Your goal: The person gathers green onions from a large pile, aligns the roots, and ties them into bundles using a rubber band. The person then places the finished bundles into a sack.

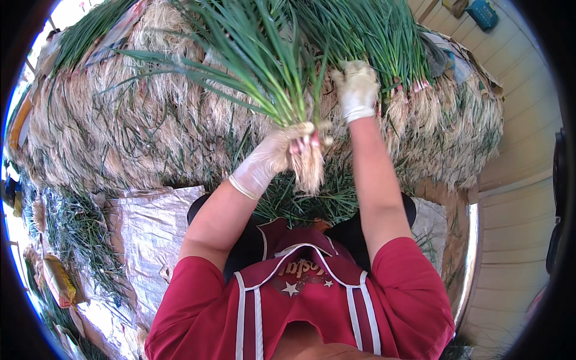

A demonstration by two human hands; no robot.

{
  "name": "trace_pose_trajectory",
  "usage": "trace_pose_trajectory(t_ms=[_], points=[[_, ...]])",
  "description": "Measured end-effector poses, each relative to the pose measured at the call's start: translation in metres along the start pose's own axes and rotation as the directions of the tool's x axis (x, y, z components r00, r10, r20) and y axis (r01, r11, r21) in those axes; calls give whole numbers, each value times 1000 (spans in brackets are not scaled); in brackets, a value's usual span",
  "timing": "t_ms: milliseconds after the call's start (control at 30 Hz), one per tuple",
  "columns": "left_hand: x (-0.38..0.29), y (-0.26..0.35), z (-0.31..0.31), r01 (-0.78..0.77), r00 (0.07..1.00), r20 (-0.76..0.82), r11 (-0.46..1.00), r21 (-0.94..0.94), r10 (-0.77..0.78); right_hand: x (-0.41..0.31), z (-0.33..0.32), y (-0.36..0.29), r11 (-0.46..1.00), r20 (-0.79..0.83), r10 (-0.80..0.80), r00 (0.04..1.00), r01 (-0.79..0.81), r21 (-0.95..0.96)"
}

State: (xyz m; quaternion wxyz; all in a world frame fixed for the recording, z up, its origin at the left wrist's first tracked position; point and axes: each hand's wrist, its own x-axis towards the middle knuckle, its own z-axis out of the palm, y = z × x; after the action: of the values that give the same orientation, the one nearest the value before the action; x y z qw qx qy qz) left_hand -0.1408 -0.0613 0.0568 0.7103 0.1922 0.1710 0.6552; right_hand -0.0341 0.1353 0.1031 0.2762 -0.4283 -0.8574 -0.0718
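Note:
My left hand [290,146], in a pale thin glove, grips a small bunch of green garlic-like plants [279,90] just above their pinkish bases. Their long pale roots [308,173] hang below the fist, and the green leaves fan up and to the left. Farther out, my gloved right hand [357,85] is at the base of the leaves of a large heap of the same plants [382,40]. Its fingers are curled and partly hidden, so I cannot tell whether they hold a stem.
A thick bank of stacked plants with dangling roots [148,130] spans the view before me. Loose green leaves [310,202] lie between my knees. White woven sheeting [155,229] covers the ground at left, near a yellow packet [60,281]. A pale panelled surface [517,180] runs along the right.

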Motion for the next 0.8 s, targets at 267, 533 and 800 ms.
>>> trace_pose_trajectory(t_ms=[267, 533, 800], points=[[-2, 6, -2, -85, 981, 175, 996, 2, 83, -27, -37, 71, 984, -90, 168, 982, -172, -41], [11, 5, -10, 99, 987, 126, 995, 33, -102, -61, -19, 90, 944, 125, 325, 937, -329, 10], [14, 0, 3, 43, 968, -252, 991, 125, -11, -47, -43, 116, 888, 274, 305, 912, -169, -427]])
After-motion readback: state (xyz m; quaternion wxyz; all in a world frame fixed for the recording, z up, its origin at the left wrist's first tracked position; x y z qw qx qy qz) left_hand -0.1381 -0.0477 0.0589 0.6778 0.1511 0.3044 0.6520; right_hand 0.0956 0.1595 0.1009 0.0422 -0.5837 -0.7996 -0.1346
